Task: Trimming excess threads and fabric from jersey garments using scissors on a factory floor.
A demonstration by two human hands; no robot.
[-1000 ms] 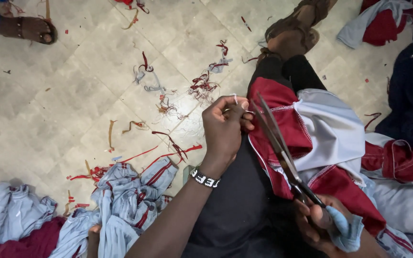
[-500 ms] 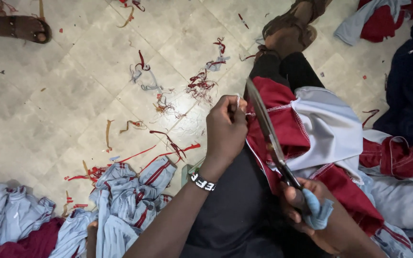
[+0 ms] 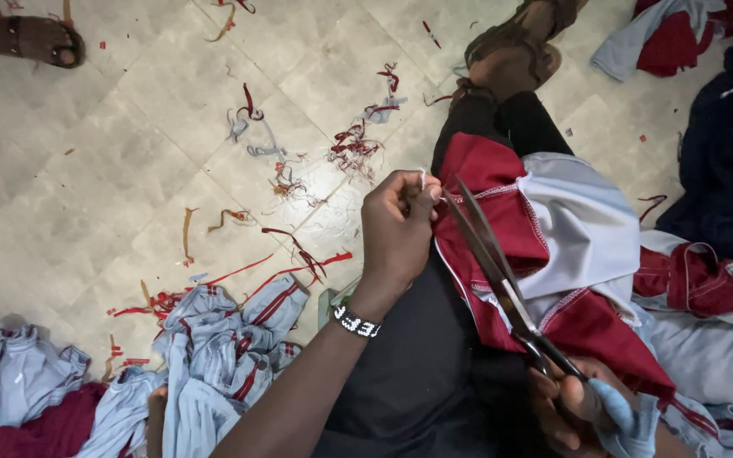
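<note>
Left hand (image 3: 396, 233) closed, fingertips pinching a short white thread end (image 3: 423, 176) at the edge of the red-and-white garment (image 3: 553, 246); beaded bracelet (image 3: 356, 322) on that wrist; right hand (image 3: 583, 407) low near the bottom edge of view, fingers wrapped through the handles of the scissors (image 3: 502, 280), a pale blue cloth wrap (image 3: 629, 416) around part of the grip; scissor blades nearly together, tips pointing up toward the pinched thread, lying across the red panel; can't tell if the blades touch the thread.

Garment draped over the person's lap and right leg, black trousers (image 3: 417, 373) under it; red panel with white stitching toward the left hand, white panel just right of the blades, more red fabric (image 3: 689, 280) bunched further right.

Floor (image 3: 86, 195) is pale tile; red and grey thread scraps (image 3: 354, 148) scattered over its middle, just above the left hand; heap of light blue garments with red trim (image 3: 214, 356) at the floor's lower left; the person's sandalled foot (image 3: 515, 51) at the top, another person's sandalled foot (image 3: 40, 38) in the top left corner; dark blue cloth (image 3: 731, 144) along the right edge.
</note>
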